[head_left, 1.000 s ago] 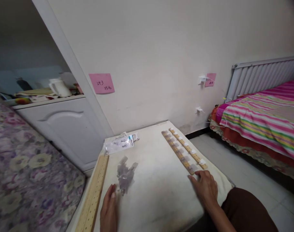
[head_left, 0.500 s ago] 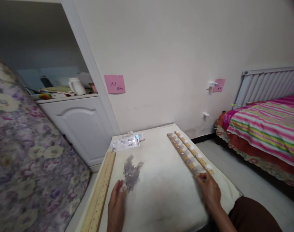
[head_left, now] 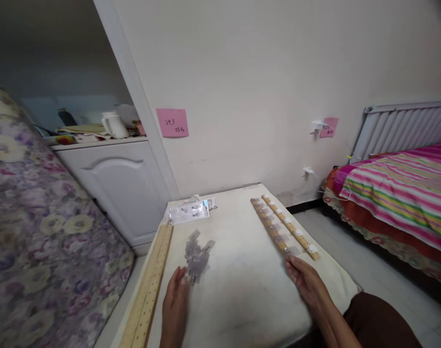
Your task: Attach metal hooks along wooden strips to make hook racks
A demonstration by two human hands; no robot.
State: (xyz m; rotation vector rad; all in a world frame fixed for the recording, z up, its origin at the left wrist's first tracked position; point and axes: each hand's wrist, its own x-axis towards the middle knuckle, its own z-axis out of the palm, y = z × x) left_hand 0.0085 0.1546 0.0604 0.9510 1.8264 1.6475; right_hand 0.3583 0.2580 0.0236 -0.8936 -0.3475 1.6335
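My left hand rests on the left of the white-covered table, fingers loosely extended, their tips beside a heap of clear plastic hooks. Nothing shows plainly in it. At the right, my right hand has its fingers closed at the near end of a wooden strip; the exact grip is hidden. Square clear hook plates sit in a row along this strip and stick out past its right edge. Beside it lies a second wooden strip with several round white pieces on it.
Perforated wooden strips lie along the table's left edge. Clear packaging lies at the back left. A wall stands behind the table, a flowered cloth hangs at left, and a bed is at right.
My right hand has shifted left and slightly away from me. The near end of the strip with clear hooks has moved left, baring more wood. My left hand has hardly moved.
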